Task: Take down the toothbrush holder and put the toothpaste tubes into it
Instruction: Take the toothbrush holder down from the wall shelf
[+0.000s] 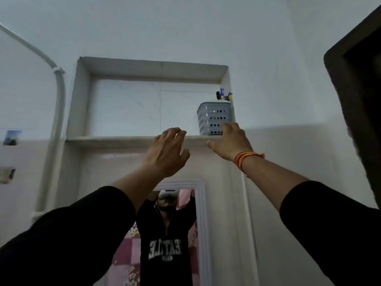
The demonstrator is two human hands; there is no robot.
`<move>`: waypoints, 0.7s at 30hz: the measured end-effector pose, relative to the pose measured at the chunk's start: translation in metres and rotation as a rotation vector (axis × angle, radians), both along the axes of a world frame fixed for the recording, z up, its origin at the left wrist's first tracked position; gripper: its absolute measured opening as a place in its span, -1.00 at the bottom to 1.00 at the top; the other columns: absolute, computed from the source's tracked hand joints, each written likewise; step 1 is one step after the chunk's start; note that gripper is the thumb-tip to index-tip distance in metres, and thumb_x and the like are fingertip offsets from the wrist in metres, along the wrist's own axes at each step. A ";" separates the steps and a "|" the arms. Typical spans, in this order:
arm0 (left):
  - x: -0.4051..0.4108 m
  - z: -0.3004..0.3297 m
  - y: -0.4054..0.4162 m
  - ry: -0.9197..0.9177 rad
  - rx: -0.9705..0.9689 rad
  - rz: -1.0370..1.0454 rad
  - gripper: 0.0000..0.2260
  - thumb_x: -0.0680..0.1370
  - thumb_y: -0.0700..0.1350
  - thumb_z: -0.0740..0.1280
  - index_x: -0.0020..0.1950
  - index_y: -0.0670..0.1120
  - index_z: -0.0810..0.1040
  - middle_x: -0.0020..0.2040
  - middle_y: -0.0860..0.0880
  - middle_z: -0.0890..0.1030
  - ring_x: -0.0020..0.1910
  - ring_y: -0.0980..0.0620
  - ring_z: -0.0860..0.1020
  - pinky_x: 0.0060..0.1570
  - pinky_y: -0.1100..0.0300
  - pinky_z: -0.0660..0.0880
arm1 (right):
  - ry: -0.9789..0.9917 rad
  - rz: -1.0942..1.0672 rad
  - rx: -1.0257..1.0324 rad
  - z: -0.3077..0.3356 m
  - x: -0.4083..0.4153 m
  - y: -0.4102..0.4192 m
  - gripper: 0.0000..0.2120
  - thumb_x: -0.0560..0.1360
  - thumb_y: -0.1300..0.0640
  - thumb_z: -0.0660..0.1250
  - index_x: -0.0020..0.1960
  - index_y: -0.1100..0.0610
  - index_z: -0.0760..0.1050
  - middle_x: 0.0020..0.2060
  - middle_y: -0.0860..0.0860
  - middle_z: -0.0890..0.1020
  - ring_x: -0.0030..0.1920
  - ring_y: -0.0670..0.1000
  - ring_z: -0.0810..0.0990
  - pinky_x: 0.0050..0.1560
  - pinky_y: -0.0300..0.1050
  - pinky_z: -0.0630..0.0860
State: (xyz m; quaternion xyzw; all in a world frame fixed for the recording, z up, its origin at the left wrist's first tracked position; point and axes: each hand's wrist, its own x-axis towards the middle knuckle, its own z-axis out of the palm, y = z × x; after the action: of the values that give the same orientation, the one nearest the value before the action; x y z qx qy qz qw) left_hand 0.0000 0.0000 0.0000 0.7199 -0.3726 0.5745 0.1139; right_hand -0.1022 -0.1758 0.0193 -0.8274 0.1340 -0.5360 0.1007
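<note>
Holder [214, 118] stands at the niche's [127, 139] right end. My right hand [231, 141], fingers spread, reaches its base; contact unclear. Left hand [167, 151] open, empty.

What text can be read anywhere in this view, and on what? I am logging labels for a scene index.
"EATTLE", mirrored and cut off at one end: on the chest of the dark top reflected in the mirror.
Small badge under that lettering: too blurred to read.
Picture stuck on the left wall: too blurred to read.
Grey toothbrush holder and the brushes in it: no readable print.
</note>
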 end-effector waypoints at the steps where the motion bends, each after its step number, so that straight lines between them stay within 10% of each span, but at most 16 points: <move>1: 0.009 0.006 -0.012 0.017 -0.005 -0.005 -0.47 0.60 0.09 0.19 0.54 -0.09 0.32 0.53 -0.09 0.35 0.51 -0.09 0.31 0.41 -0.03 0.30 | -0.013 0.005 -0.001 0.007 0.011 -0.011 -0.25 0.54 -0.18 0.38 0.62 0.07 0.24 0.60 0.09 0.24 0.55 0.19 0.30 0.49 0.09 0.41; 12: 0.100 0.000 -0.052 -0.033 -0.159 -0.001 -0.45 0.64 0.14 0.10 0.62 0.02 0.20 0.57 -0.02 0.31 0.59 -0.01 0.18 0.55 0.00 0.13 | -0.243 -0.055 0.015 0.039 0.101 -0.040 -0.45 0.57 -0.23 0.30 0.47 0.02 0.36 0.44 0.21 0.30 0.35 0.26 0.44 0.26 0.17 0.55; 18: 0.108 -0.001 -0.054 -0.022 -0.197 -0.066 -0.46 0.63 0.12 0.14 0.62 0.07 0.21 0.59 0.03 0.29 0.61 0.04 0.13 0.58 -0.01 0.09 | -0.246 0.102 0.278 0.085 0.106 -0.039 0.20 0.30 -0.32 0.56 0.64 0.18 0.00 0.42 0.22 0.39 0.35 0.23 0.51 0.23 0.12 0.55; 21: 0.109 0.000 -0.050 -0.016 -0.160 -0.082 -0.45 0.63 0.10 0.13 0.63 0.09 0.16 0.62 0.07 0.22 0.63 0.10 0.05 0.59 0.03 0.03 | -0.256 0.144 0.370 0.092 0.108 -0.038 0.16 0.23 -0.29 0.61 0.57 0.20 0.12 0.37 0.19 0.46 0.30 0.19 0.55 0.04 0.03 0.51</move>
State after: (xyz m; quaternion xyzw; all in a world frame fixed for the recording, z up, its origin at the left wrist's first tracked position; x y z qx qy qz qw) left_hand 0.1095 -0.0497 0.0000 0.6877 -0.3557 0.6031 0.1916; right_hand 0.0060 -0.2140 0.1113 -0.7275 0.1568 -0.5944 0.3046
